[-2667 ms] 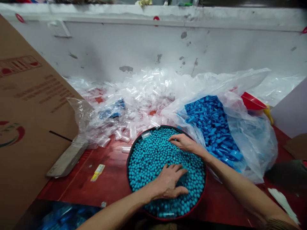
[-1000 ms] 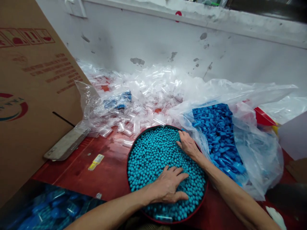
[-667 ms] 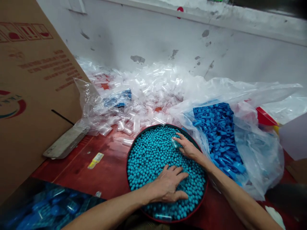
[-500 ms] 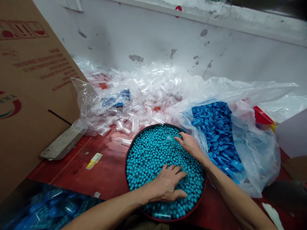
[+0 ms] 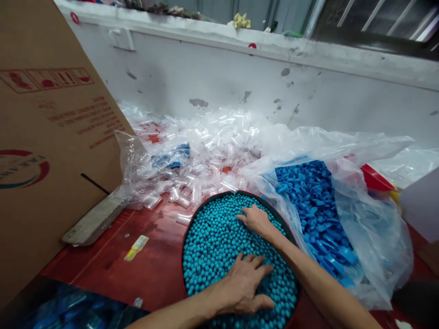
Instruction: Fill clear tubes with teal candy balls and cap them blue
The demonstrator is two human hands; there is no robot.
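Teal beads (image 5: 216, 242) fill a round tub (image 5: 284, 225) on the red bench (image 5: 109, 262). Left hand (image 5: 245, 284) lies over them, grip spread wide. Right hand (image 5: 254, 220) sits farther back, fingers bent; its grip cannot be told. Beyond: clear plastic tubes (image 5: 196, 192), bagged blue plastic parts (image 5: 313, 205).

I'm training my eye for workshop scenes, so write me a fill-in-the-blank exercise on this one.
1. Nearer the wall than the left hand is the ____ hand.
2. The cardboard box stands at the picture's ____ edge.
3. The bare tabletop is coloured ____.
4. In the picture, the tub of beads sits ____ the box and the plastic bag.

Missing words: right, left, red, between.
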